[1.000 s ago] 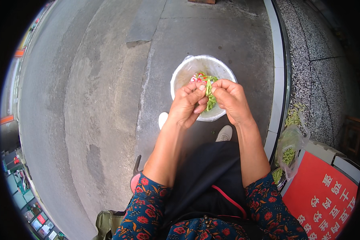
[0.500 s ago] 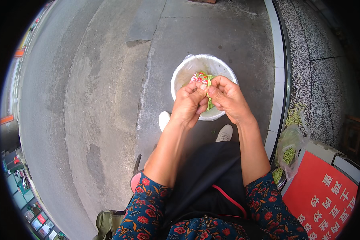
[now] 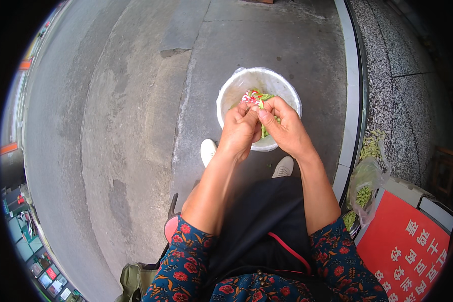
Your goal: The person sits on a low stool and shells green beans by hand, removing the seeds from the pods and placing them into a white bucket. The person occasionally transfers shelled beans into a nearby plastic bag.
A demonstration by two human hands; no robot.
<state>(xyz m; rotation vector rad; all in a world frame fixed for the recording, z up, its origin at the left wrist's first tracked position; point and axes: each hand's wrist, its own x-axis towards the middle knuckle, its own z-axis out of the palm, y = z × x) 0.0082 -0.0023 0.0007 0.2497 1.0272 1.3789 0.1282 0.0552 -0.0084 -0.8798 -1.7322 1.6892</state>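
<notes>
Over a white bin (image 3: 284,86) with a clear plastic liner, my left hand (image 3: 238,132) and my right hand (image 3: 290,132) meet, thumbs and fingertips pinched together. Between them is a green bean pod (image 3: 261,104), mostly covered by the fingers. Inside the bin lie green pod shells (image 3: 265,132) and a red-and-white patterned wrapper (image 3: 249,96), partly hidden behind my hands. To the right, a clear plastic bag (image 3: 363,194) holds more green pods, and loose pods (image 3: 371,144) lie beside it on the speckled stone.
White shoes (image 3: 208,151) flank the near side of the bin. A red board with white lettering (image 3: 402,241) stands at the lower right. A pale tiled curb (image 3: 353,100) runs along the right, and an olive bag (image 3: 136,279) sits at the lower left.
The fingertips have drawn closer together around the pod, and less of it shows. Both hands stay over the bin; the view has shifted slightly.
</notes>
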